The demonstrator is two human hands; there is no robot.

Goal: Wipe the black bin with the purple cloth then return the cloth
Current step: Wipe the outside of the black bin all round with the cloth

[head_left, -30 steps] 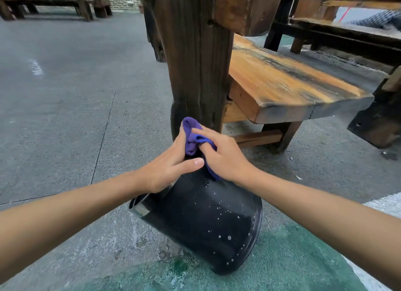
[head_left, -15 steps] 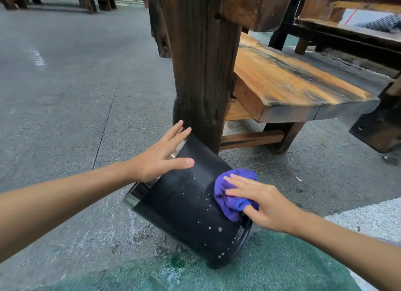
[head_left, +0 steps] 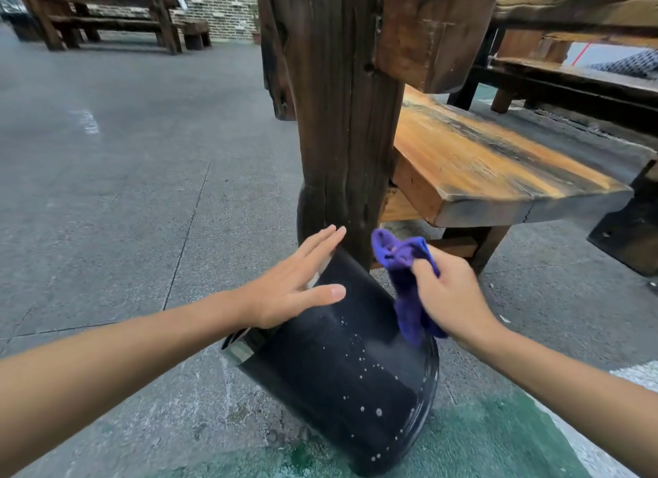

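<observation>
The black bin leans tilted on the ground, its top against a wooden post, white specks dotting its side. My left hand lies flat with fingers spread on the bin's upper left side. My right hand grips the purple cloth bunched at the bin's upper right side; part of the cloth sticks up above my fingers and part hangs down along the bin's edge.
A thick wooden post stands right behind the bin. A worn wooden bench stretches to the right. Grey concrete floor spreads left; a green painted patch lies under the bin. More wooden benches stand far back.
My right hand has carried the cloth from the bin's lower right side up to its upper right. The left hand stays spread on the bin.
</observation>
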